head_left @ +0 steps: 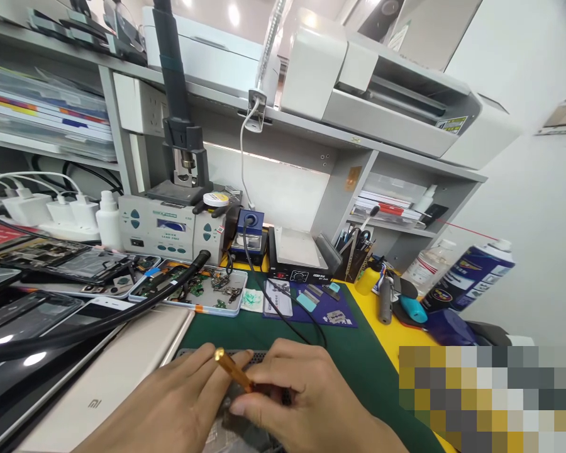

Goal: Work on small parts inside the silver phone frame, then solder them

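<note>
Tool (236, 371): slim, shiny golden cylinder pinched in right hand (306, 387).

The tray (224, 311) lies behind the tool (234, 370), left of the spray can (474, 275).

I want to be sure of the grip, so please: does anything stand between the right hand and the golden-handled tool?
Nothing visible does: the right hand grips the golden-handled tool directly. The left hand lies beside it, not between. The tool's lower end is hidden.
</note>
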The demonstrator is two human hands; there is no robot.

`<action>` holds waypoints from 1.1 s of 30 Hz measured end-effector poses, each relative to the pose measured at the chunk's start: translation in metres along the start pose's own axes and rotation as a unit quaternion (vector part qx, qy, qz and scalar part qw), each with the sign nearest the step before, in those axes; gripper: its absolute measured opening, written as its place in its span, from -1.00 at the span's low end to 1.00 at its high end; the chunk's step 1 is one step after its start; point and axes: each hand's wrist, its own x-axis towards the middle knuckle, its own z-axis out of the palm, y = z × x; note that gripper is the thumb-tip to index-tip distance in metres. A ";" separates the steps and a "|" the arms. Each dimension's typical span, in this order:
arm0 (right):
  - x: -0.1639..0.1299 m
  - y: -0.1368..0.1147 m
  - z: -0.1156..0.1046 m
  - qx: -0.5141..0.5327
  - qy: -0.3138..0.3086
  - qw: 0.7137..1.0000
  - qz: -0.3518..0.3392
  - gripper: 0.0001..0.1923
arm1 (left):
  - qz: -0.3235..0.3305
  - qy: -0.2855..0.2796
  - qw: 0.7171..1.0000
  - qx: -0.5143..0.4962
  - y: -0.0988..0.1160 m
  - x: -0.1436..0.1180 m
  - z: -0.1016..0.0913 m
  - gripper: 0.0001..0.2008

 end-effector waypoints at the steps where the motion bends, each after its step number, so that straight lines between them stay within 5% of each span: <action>1: 0.001 -0.001 -0.001 0.003 -0.007 1.000 0.008 -0.39 | 0.001 -0.005 1.000 0.008 0.001 0.002 -0.002 -0.39; 6: 0.002 -0.010 -0.012 0.041 -0.056 0.988 0.138 -0.55 | -0.007 -0.056 0.998 0.013 0.003 0.011 -0.012 -0.33; 11: 0.000 -0.019 -0.024 0.024 -0.068 0.967 0.243 -0.68 | -0.022 -0.027 0.999 -0.006 0.003 0.002 -0.011 -0.08; 20: 0.002 -0.015 -0.016 0.064 -0.070 0.979 0.182 -0.57 | -0.006 -0.053 0.998 -0.023 0.005 0.007 -0.010 -0.08; 27: 0.003 -0.010 -0.007 0.070 -0.070 0.984 0.150 -0.60 | -0.002 -0.036 0.999 0.038 0.009 0.012 -0.012 -0.33; 33: 0.003 -0.021 -0.023 0.025 -0.070 0.973 0.217 -0.62 | -0.012 -0.038 0.999 0.008 0.008 0.015 -0.021 -0.11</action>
